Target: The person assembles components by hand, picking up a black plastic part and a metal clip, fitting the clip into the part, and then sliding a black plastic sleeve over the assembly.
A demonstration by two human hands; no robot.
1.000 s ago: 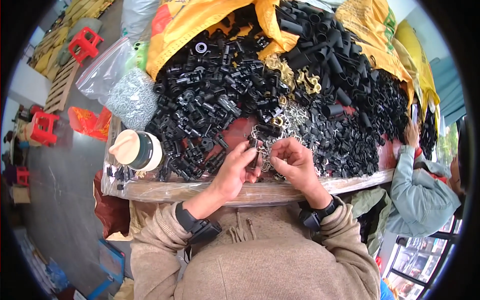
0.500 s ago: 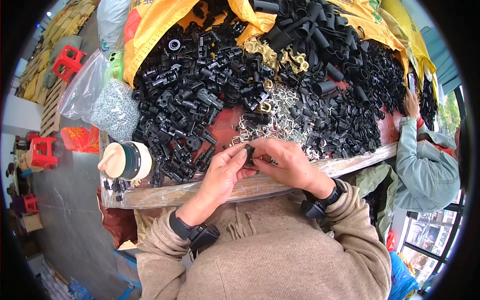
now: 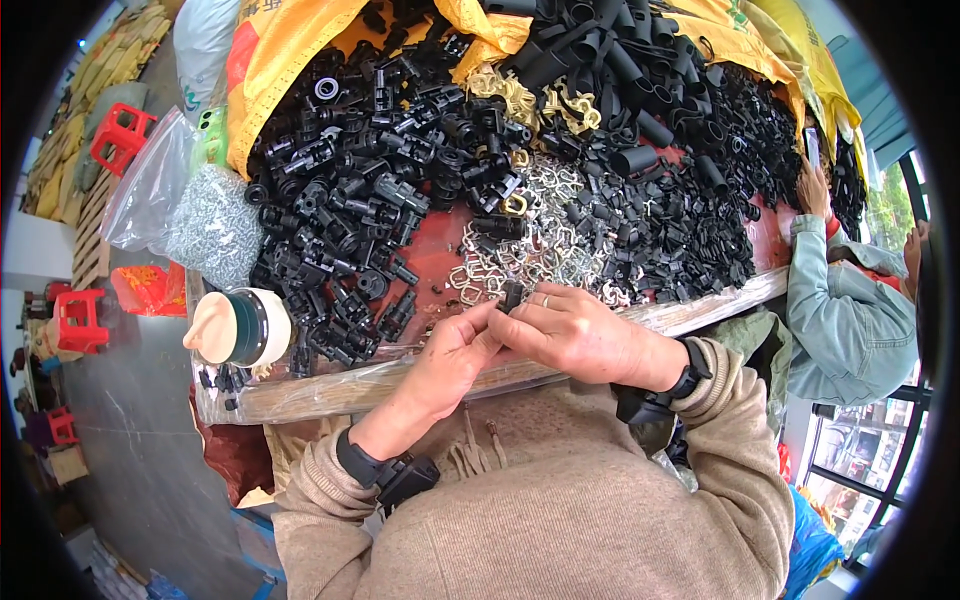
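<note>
The left hand (image 3: 450, 357) and right hand (image 3: 578, 336) pinch one small black part (image 3: 513, 293) over the near edge of the table (image 3: 285, 402), its completeness unclear; black fittings (image 3: 325, 206) and metal clips (image 3: 545, 240) lie loose beyond.

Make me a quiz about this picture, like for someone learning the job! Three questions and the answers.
1. True or false: the left hand and right hand meet at a small black part.
2. The cream-lidded jar sits at which end of the table? a) left b) right
3. Fill in the colour: between the black pile and the metal hooks, bare table shows ____.

Key: 1. true; 2. a; 3. red.
</note>
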